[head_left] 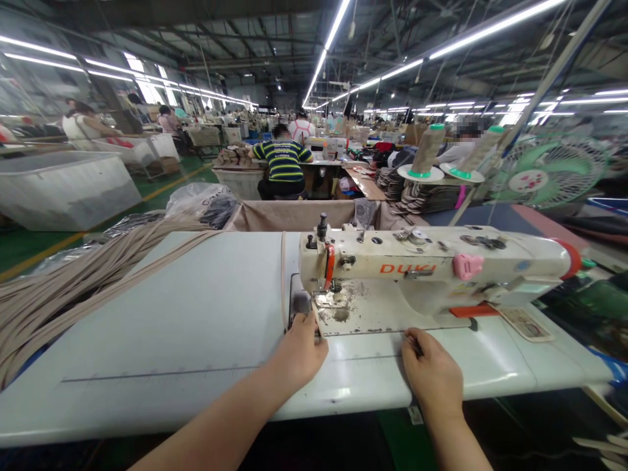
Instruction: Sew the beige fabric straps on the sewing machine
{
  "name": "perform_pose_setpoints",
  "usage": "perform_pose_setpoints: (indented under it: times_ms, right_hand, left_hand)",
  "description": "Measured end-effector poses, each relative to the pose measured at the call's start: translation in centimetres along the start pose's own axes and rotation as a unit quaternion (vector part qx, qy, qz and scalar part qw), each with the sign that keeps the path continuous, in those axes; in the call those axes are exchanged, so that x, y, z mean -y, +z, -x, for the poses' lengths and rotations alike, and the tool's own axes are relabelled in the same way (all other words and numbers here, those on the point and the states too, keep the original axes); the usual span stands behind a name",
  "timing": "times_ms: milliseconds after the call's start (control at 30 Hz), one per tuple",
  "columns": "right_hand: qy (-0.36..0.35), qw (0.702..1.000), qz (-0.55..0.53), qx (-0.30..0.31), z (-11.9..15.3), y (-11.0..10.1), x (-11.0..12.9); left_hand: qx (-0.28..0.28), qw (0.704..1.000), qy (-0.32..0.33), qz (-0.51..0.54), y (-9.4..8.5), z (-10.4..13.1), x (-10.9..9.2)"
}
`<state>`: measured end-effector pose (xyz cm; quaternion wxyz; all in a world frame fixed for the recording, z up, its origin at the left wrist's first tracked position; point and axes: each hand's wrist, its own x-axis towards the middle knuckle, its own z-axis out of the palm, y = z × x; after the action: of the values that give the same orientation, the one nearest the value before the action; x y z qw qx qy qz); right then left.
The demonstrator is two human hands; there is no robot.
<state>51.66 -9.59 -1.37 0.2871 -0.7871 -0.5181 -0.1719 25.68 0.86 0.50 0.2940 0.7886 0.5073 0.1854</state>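
A white sewing machine (432, 261) with orange lettering stands on the pale worktable (210, 314). My left hand (301, 347) is closed at the left end of its bed, close to the needle area, pinching a narrow beige fabric strip (283, 281) that runs back across the table. A dark grey rounded part (300, 302) sits just beyond those fingers. My right hand (434, 369) rests at the table's front edge, right of the left hand, with its fingers curled. Something dark shows between them, but its kind is hidden.
Long beige strips (98, 281) lie in a bundle over the table's left side. Behind stands a fabric-lined bin (289, 212). Thread cones (429, 150) and a green fan (544, 173) are at the right. A person in a striped shirt (282, 160) sits ahead.
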Motion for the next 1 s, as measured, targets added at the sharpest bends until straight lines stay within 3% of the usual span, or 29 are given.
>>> perform_pose_setpoints:
  times_ms: [167,367,600,767,867,1000]
  right_hand:
    - [-0.013,1.000,0.002,-0.007,0.1,0.1,-0.2]
    - [-0.026,0.999,0.011,-0.018,0.2,0.2,-0.2]
    - [-0.007,1.000,0.013,0.015,0.4,0.4,-0.5]
    - [0.009,0.999,-0.009,0.031,0.6,0.5,-0.6]
    - [0.021,0.998,-0.026,0.048,0.6,0.2,-0.1]
    - [0.044,0.997,-0.024,0.057,0.3,-0.1,0.5]
  left_hand:
    - [0.060,0.995,-0.044,0.060,0.3,2.0,-0.1]
    - [0.074,0.990,-0.073,0.095,0.1,3.5,-1.2]
    - [0.005,0.999,0.044,-0.013,-0.6,3.6,-2.0]
    - [-0.015,0.991,0.106,-0.082,0.2,3.1,-1.3]
    - [-0.027,0.983,0.152,-0.097,1.0,2.9,0.1]
    - [-0.044,0.964,0.232,-0.123,2.4,1.7,4.2]
